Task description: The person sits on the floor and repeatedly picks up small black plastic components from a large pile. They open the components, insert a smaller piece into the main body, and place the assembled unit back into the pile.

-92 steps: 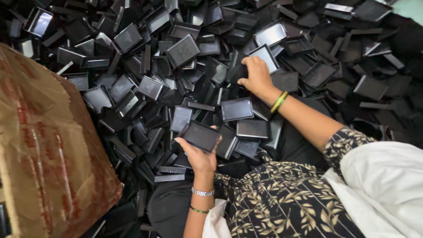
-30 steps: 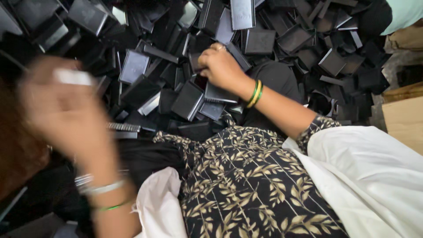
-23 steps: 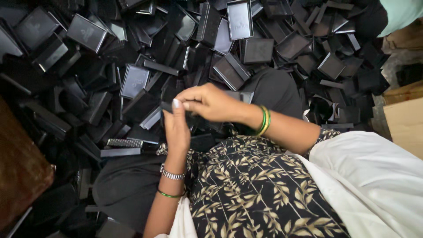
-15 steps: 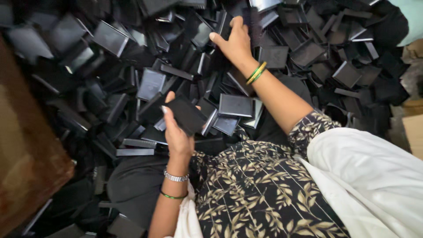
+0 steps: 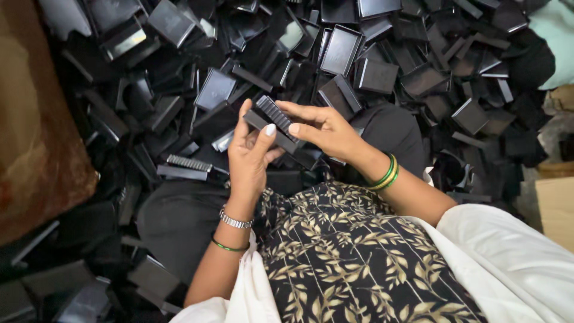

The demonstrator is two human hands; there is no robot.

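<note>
Above your lap, both hands pinch a small stack of black plastic trays (image 5: 272, 121): left hand (image 5: 250, 157) beneath, right hand (image 5: 326, 128) on top. Light, rigid, probably slick; grip the edges.

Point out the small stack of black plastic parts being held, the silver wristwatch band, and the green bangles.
black plastic parts (image 5: 274, 119), head view, ribbed top edge.
silver wristwatch band (image 5: 234, 220), head view, links across the left wrist.
green bangles (image 5: 385, 174), head view, on the right wrist.
</note>
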